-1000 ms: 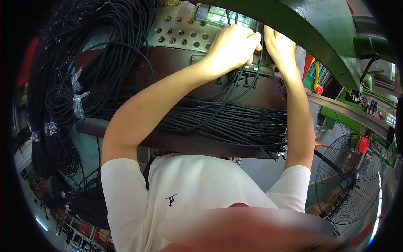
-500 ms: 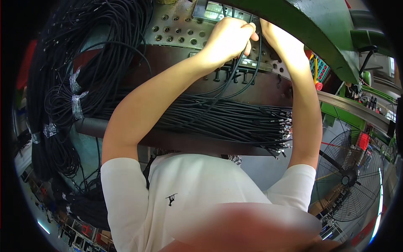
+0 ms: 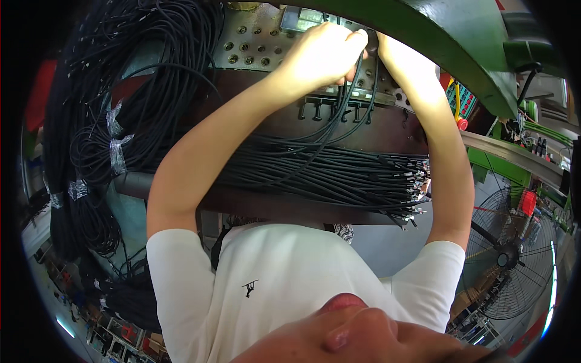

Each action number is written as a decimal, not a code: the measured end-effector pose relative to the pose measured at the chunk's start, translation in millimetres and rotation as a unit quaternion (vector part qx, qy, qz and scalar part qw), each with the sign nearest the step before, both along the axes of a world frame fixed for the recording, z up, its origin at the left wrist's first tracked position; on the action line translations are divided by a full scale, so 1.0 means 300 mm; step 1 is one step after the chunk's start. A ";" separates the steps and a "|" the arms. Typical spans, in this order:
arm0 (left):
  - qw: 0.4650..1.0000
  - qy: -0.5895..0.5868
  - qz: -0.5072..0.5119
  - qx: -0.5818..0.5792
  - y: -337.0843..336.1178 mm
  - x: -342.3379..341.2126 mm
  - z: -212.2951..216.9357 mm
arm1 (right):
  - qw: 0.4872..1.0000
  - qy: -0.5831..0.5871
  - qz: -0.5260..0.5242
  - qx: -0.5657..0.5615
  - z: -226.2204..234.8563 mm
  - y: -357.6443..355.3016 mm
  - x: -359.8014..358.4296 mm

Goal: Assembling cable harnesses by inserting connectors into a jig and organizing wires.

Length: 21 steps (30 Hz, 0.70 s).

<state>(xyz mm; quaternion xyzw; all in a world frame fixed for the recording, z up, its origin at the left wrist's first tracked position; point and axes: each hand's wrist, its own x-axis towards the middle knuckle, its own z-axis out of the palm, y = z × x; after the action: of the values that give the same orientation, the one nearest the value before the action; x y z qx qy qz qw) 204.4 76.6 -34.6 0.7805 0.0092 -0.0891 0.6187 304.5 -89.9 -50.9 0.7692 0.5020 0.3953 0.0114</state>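
My left hand (image 3: 330, 53) is closed, thumb and fingers pinched around black cables (image 3: 351, 85) that hang down from it towards the near side. My right hand (image 3: 394, 53) is a little to the right, partly behind a green machine frame, which hides its fingers. Another black cable (image 3: 376, 78) runs down between the two hands. Beneath them are a perforated metal plate (image 3: 278, 45) and a metal fixture strip (image 3: 378, 97) with black bolts along its near edge. Nearer to me, a thick row of black cables (image 3: 315, 178) lies across a dark ledge, their metal-tipped ends to the right.
The curved green machine frame (image 3: 448, 36) arches over my right hand. Large bundles of black cable (image 3: 151, 36) hang at the left, some tied with clear plastic wrap (image 3: 118, 154). A black floor fan (image 3: 505, 257) stands at the lower right, below a metal rail (image 3: 514, 154).
My left hand has shifted slightly, and the cables below it hang closer together. My right hand stays near the fixture. The whole view has moved a little.
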 end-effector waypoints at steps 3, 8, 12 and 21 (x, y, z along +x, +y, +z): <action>0.874 -0.308 0.044 0.373 0.094 -0.017 -0.022 | 0.990 -0.028 -0.106 -0.091 0.001 0.043 -0.044; 0.702 -0.464 -0.040 0.538 0.235 0.061 -0.114 | 0.979 0.186 -0.082 0.024 -0.056 -0.025 -0.034; 0.934 -0.256 -0.091 0.232 0.179 0.124 -0.075 | 0.977 0.206 -0.053 0.020 -0.092 -0.044 -0.090; 0.761 -0.483 -0.078 0.426 0.235 0.183 -0.219 | 0.977 0.206 -0.057 0.019 -0.081 -0.001 -0.070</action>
<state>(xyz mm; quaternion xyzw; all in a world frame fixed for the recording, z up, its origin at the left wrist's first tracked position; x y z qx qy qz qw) 259.3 147.2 -100.2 0.9012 -0.3147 0.2654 0.1356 283.6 -90.1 -75.2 0.8617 0.4409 0.2364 -0.0848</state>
